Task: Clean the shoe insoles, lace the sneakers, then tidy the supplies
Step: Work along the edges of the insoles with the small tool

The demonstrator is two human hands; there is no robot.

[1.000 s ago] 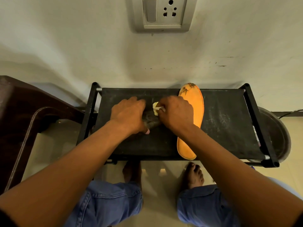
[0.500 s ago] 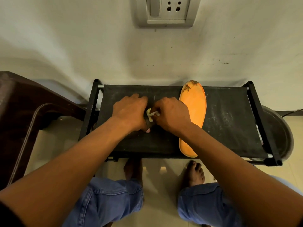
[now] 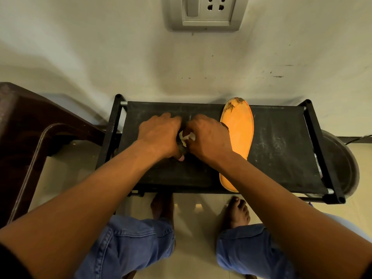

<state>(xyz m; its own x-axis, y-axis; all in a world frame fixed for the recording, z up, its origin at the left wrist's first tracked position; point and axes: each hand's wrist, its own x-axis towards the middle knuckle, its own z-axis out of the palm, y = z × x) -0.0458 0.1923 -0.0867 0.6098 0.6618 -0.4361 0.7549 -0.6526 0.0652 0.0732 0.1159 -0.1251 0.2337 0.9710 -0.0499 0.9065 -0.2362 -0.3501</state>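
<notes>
An orange insole [image 3: 239, 133] with a worn, dirty toe lies lengthwise on the black fabric top of a shoe rack [image 3: 281, 150]. To its left my two hands meet over a dark insole [image 3: 182, 150], which they mostly hide. My left hand [image 3: 159, 135] grips that dark insole, thumb underneath near its front edge. My right hand [image 3: 209, 137] pinches a small crumpled whitish cloth [image 3: 186, 137] and presses it onto the dark insole. My right forearm crosses the heel end of the orange insole.
A dark brown plastic chair [image 3: 30, 127] stands left of the rack. A round metal basin [image 3: 342, 164] sits behind the rack's right end. A wall socket [image 3: 205, 11] is straight above. My bare feet and denim-clad knees are below the rack's front edge.
My right hand has slid the cloth a little left and toward me, closer to my left hand. The orange insole has stayed where it was.
</notes>
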